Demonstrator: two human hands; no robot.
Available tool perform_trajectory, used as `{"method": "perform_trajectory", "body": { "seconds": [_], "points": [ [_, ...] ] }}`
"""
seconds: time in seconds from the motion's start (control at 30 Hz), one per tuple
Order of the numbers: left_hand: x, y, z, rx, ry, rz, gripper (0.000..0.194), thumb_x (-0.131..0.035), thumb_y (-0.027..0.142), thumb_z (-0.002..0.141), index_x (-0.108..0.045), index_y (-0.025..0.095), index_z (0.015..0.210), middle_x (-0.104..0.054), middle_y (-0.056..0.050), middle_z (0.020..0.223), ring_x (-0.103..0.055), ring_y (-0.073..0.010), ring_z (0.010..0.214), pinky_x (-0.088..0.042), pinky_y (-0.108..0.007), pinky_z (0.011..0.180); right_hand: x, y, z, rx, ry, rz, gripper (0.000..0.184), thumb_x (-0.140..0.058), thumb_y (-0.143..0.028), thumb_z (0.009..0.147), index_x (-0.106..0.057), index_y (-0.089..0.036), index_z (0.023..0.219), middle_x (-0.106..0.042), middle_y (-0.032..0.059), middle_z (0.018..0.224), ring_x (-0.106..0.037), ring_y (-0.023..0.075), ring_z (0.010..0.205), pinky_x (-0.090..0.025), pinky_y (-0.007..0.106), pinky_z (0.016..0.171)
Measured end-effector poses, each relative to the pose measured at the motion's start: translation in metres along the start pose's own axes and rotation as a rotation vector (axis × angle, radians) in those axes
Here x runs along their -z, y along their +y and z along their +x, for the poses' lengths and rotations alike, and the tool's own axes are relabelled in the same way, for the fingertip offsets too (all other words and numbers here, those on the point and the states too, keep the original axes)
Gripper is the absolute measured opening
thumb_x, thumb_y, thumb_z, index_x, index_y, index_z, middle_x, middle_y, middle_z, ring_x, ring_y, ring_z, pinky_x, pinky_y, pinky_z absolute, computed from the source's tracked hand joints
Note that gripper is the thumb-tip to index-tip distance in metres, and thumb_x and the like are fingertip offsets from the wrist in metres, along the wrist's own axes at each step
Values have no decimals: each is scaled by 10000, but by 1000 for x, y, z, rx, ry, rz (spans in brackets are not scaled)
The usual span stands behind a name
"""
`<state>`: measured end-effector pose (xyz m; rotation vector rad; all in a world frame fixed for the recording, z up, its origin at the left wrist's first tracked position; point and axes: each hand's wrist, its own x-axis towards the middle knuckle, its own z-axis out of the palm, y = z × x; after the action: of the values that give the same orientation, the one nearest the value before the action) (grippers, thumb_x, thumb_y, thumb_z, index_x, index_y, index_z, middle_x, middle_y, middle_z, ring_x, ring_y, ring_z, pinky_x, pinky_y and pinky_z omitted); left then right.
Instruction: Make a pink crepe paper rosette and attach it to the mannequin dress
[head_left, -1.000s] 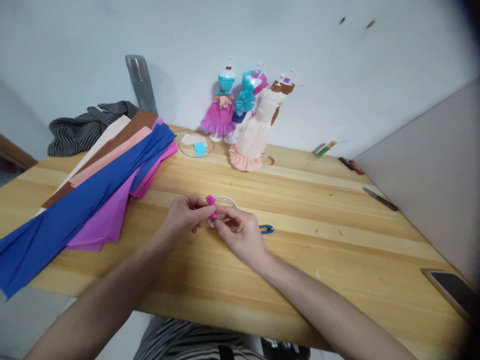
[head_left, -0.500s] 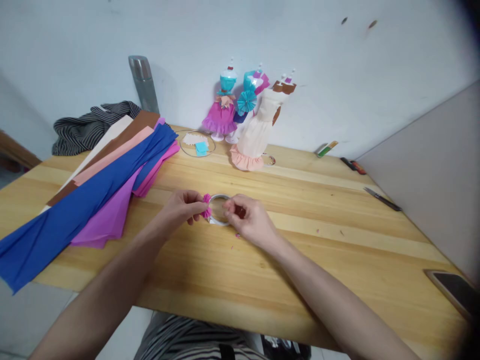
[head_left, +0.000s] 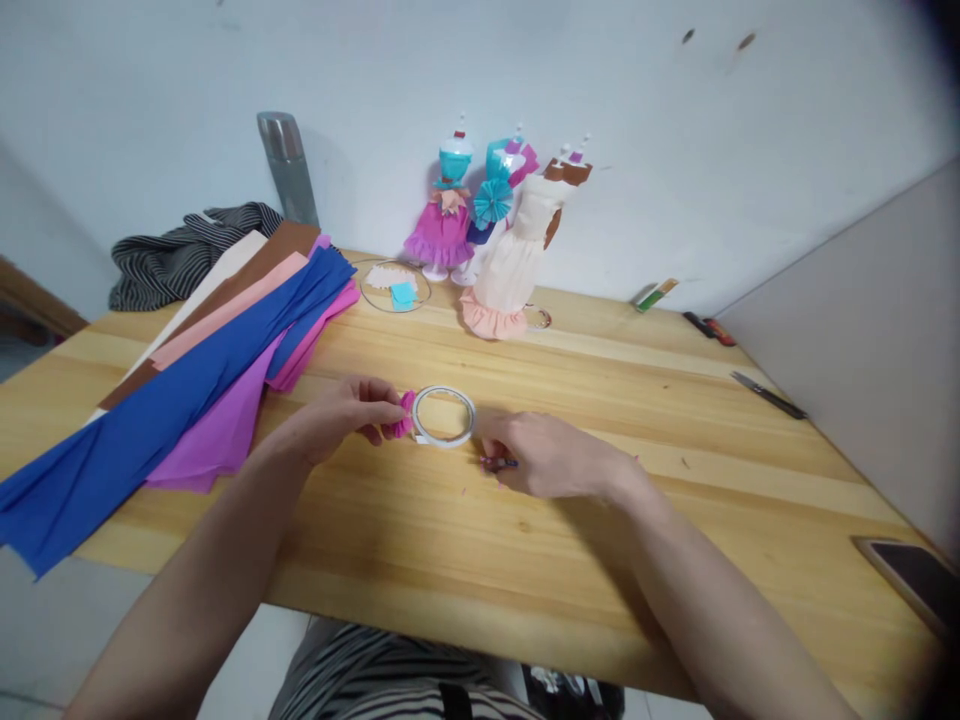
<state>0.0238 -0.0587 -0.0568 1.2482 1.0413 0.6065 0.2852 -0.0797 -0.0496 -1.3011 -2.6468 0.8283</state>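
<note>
By the white ring (head_left: 446, 443), my left hand (head_left: 358, 408) pinches pink paper (head_left: 400, 429).
My right hand (head_left: 538, 456): grip hidden, can't tell; ring's markings unreadable.

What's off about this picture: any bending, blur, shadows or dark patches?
Head view: the bottle leans, likely lens distortion; the right arm casts a soft shadow on the table; the right hand looks slightly blurred; the phone fades into darkness at the right edge.
</note>
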Motion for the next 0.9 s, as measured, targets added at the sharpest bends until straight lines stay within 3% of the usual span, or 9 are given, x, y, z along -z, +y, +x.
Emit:
{"method": "perform_trajectory", "body": {
  "seconds": [0.17,0.23,0.5,0.9],
  "points": [
    [4,-1,0,-21,-78,75,170,-700,315,701,-696,149,669,-677,-40,653,-584,-113,595,-456,-201,566,4,-4,3,47,27,482,94,-593,-143,771,-519,-195,799,-593,-24,716,-534,104,575,-387,203,494],
    [4,2,-1,-40,-84,125,183,-690,320,717,-698,144,667,-675,-41,645,-586,-115,603,-450,-204,576,1,-7,5,61,76,539,45,-577,-196,824,-541,-184,848,-578,-19,715,-532,105,582,-405,207,508],
    [1,10,-6,-51,-126,163,167,-691,301,705,-711,137,688,-677,-42,633,-584,-129,610,-459,-223,596,-10,-26,13,142,328,144,105,-577,-125,851,-612,-181,933,-669,34,830,-586,153,731,-409,250,663],
    [1,3,-2,-99,-164,64,125,-681,251,766,-722,150,706,-701,-40,701,-610,-123,684,-471,-218,666,-19,-38,9,122,407,105,73,-584,-140,840,-589,-183,899,-611,14,772,-534,140,654,-377,246,621]
  ]
}}
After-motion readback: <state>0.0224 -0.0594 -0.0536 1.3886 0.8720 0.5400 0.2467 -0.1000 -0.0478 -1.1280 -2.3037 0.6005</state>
